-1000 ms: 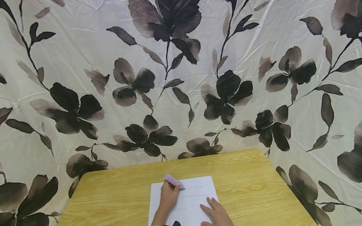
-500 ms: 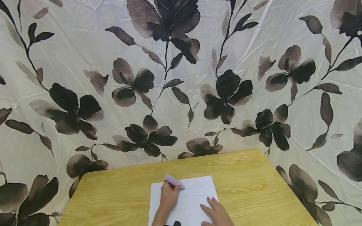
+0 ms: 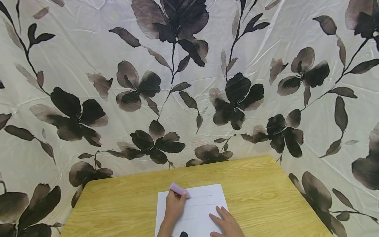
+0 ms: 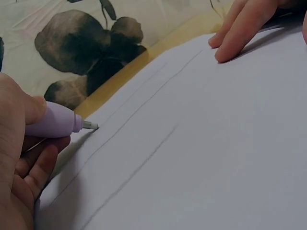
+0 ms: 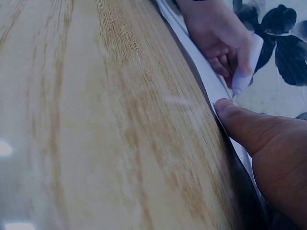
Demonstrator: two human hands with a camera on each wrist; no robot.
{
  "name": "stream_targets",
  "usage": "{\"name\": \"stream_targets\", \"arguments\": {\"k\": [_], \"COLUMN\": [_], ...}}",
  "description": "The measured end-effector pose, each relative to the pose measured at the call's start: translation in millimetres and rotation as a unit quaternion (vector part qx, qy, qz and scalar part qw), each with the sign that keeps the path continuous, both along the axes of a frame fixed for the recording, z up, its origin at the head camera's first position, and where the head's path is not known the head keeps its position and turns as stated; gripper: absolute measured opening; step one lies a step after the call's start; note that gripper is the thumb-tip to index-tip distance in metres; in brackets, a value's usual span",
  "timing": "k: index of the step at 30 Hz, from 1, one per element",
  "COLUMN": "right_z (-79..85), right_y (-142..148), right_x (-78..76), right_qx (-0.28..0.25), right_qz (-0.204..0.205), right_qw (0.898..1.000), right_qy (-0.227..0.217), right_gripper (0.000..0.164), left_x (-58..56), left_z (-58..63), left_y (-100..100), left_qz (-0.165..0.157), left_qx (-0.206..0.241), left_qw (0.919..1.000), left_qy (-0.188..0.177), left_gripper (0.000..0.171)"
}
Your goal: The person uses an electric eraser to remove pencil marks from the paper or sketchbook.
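Note:
A thick lavender electric eraser (image 3: 179,190) is pinched between the thumb and fingers of my left hand (image 3: 174,208), slanting with its back end up to the left. In the left wrist view its narrow pale tip (image 4: 90,125) meets the white paper (image 4: 216,158) at the near end of a faint grey line. Below run a longer line (image 4: 125,121) and a darker, shorter one (image 4: 139,169). My right hand (image 3: 226,222) rests with spread fingers on the sheet's right side. The right wrist view shows its thumb (image 5: 244,123) at the paper's edge.
The paper lies on a yellow wood-grain table (image 3: 260,197). Behind and around the table hangs a pale cloth (image 3: 189,65) with dark floral prints. A small black rounded object (image 3: 184,234) shows at the bottom edge beside the left wrist.
My left hand and the electric eraser have shifted slightly left along the top line. The right hand stays in place on the paper.

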State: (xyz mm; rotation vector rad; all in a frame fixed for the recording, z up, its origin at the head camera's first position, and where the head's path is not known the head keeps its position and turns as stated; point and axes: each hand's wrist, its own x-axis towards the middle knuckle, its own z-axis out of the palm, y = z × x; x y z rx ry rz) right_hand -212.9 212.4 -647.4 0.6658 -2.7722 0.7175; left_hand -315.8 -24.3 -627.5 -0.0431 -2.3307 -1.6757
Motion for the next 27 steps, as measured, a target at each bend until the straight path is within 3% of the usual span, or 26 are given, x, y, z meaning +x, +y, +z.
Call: {"name": "stream_targets", "arguments": {"k": [3,9,14,17,21,27], "right_z": [0.7,0.3,-0.9,0.2,2.6,2.1], "right_y": [-0.1,-0.1,-0.1,0.0,0.2,-0.6], "right_x": [-0.3,-0.3,-0.3,-0.9,-1.8,-1.6], "right_qx": [-0.001,-0.004,0.003,0.001,-0.004,-0.003], "right_qz": [-0.001,-0.001,-0.001,0.001,0.005,0.001], "right_qw": [1.000,1.000,1.000,1.000,1.000,1.000], "right_qy": [-0.007,-0.009,0.009,0.009,-0.004,-0.003], "right_gripper": [0.060,0.060,0.060,0.061,0.062,0.061], "left_x": [0.0,0.2,-1.0,-2.2,-2.6,-4.3], "left_z": [-0.7,0.2,-2.2,-4.0,-3.1,-3.2], "left_y": [0.1,3.2,1.2,1.4,4.7,-0.1], "left_qz": [0.007,-0.016,0.000,-0.007,-0.019,-0.006], "left_qx": [-0.003,-0.013,-0.010,-0.016,-0.015,-0.011], "left_qw": [1.0000,0.9998,0.9998,0.9995,0.9995,0.9998], "left_qy": [0.003,-0.002,0.019,0.026,0.018,0.013], "left_gripper": [0.025,0.028,0.026,0.025,0.025,0.027]}}
